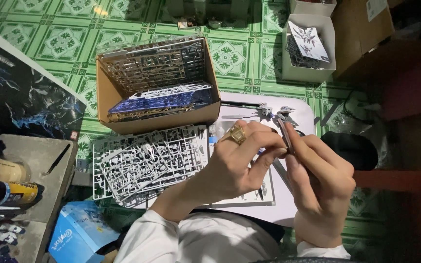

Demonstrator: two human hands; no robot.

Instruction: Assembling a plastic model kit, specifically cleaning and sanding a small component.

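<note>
Floor (239, 58) green tiled, white table (298, 195); both hands, left hand (237, 163) and right hand (320, 187), pinch grey model part (284, 134) between fingertips.

A: How many boxes are counted?
B: Three open ones are seen: a brown cardboard box (158, 122) and two grey boxes (308, 68) (313, 7).
A: And bottles?
B: Two bottles are counted, one tan (0, 169), one dark with a yellow band (6, 193).
A: Hands?
B: Two hands (237, 163) (320, 187) are seen, and one gold ring (236, 134).
</note>
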